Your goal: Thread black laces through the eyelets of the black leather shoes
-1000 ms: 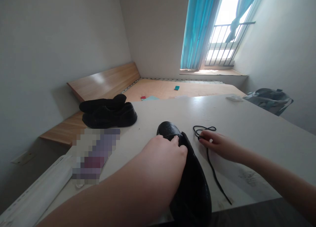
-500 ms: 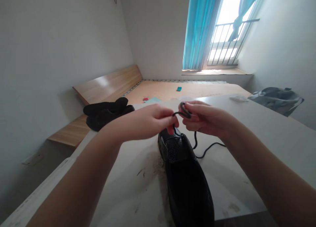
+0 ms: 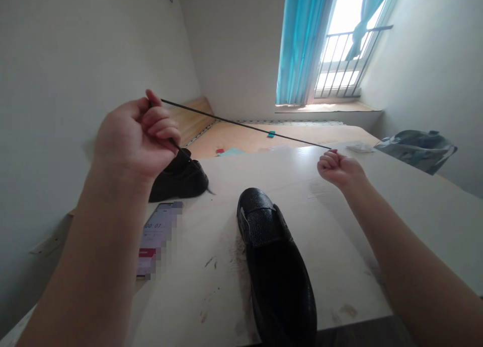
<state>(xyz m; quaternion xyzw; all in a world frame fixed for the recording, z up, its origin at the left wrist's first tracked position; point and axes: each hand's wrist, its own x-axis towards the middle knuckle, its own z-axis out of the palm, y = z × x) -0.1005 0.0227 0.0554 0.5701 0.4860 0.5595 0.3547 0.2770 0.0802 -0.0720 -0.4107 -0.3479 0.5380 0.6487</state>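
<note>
A black shoelace [image 3: 245, 127] is stretched taut in the air between my two hands. My left hand [image 3: 138, 135] is raised at the left and closed on one end of it. My right hand [image 3: 339, 169] is a fist lower at the right, closed on the other end just above the white table [image 3: 396, 196]. Below the lace a black leather shoe [image 3: 275, 266] lies on the table, toe pointing away from me, touched by neither hand.
A second black shoe [image 3: 181, 178] sits at the table's left back edge, partly behind my left hand. A phone [image 3: 156, 236] lies on the table at the left. Beyond are a wooden bed platform [image 3: 287, 135], a grey bag [image 3: 415, 148], blue curtains and a barred window.
My hands, held together over the shoe half a second ago, have moved apart and pulled the lace straight. A second ago the lace lay on the table and my left hand was on the shoe.
</note>
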